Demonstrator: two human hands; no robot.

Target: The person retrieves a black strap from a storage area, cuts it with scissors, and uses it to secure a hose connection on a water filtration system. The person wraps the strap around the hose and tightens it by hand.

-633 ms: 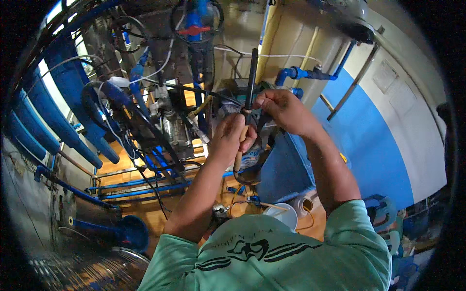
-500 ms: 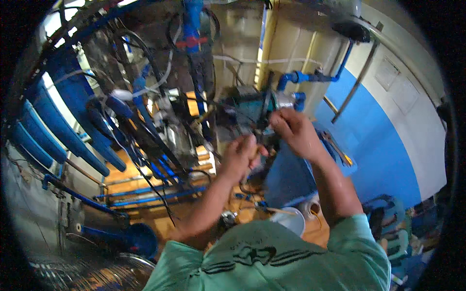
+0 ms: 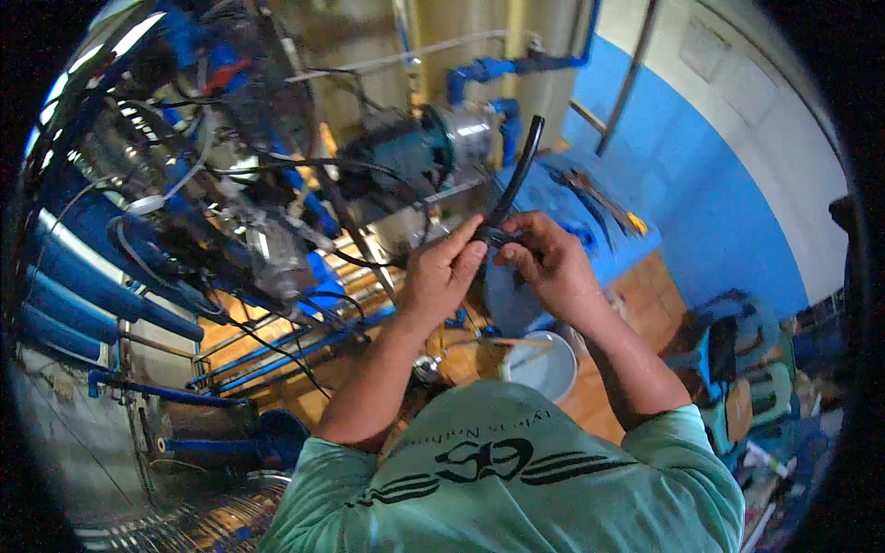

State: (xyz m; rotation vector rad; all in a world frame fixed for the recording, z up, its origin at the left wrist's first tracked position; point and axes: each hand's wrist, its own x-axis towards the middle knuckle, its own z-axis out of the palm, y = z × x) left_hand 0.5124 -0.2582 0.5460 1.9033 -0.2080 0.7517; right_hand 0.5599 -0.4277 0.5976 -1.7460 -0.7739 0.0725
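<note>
A length of black hose (image 3: 523,173) stands up at a slant from between my hands, its free end pointing away from me. My left hand (image 3: 446,275) closes on its lower part from the left, thumb and fingers pressed together. My right hand (image 3: 551,265) pinches the same lower end from the right, where a short dark piece crosses it; whether that is a fitting or a bend I cannot tell. Just beyond my hands sits a pump with a teal motor (image 3: 392,155) and a shiny metal head (image 3: 468,135).
Tools with dark and yellow handles (image 3: 604,205) lie on a blue surface (image 3: 636,241) to the right. A white bucket (image 3: 542,370) stands on the tiled floor below. Blue pipes (image 3: 544,64) run along the far wall. Tangled cables and machinery (image 3: 267,249) fill the left, green chairs (image 3: 761,387) the right.
My view has turned to the right. My hands, apart before, have come together, and the black hose now shows plainly between them.
</note>
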